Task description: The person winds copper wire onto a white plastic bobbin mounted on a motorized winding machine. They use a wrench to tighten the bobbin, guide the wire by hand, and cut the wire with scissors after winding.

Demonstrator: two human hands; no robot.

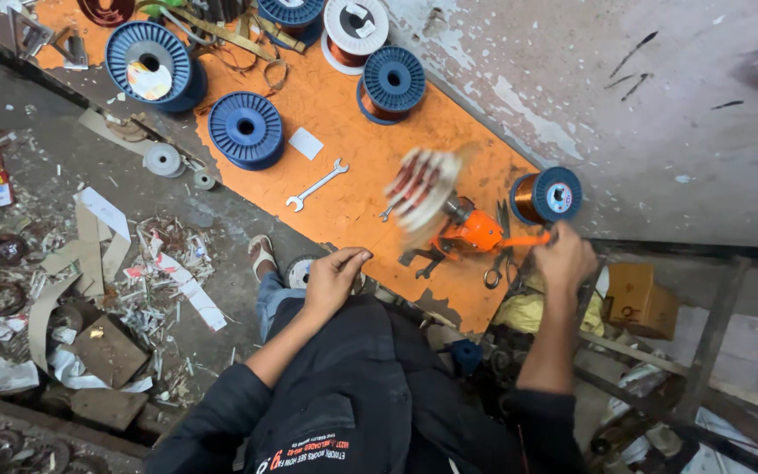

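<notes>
1. Two hands work at an orange bench (344,114) seen from above. The right hand (565,260) is clenched around the orange crank handle (528,239) of a small winding machine (474,230) fixed near the bench's front edge, probably placed there so the arm can turn it freely.
2. At the machine's other end sits a winding former (421,187), red and white and blurred by spinning. It lies to the left of the right hand, well apart from the fingers, with the machine body between them.
3. The left hand (333,277) rests near the bench's edge with its fingers (354,257) curled lightly together; whether they pinch a fine wire cannot be told. The former stands up and to the right of these fingertips, near but not touching.
4. A copper wire spool (547,195) lies just behind the machine, near the crank, seemingly placed to feed the former.
5. Further blue spools (246,129), a white spool (354,28) and a spanner (316,185) lie on the bench, out of the hands' way.
6. Paper scraps (168,281) litter the floor at left.
</notes>
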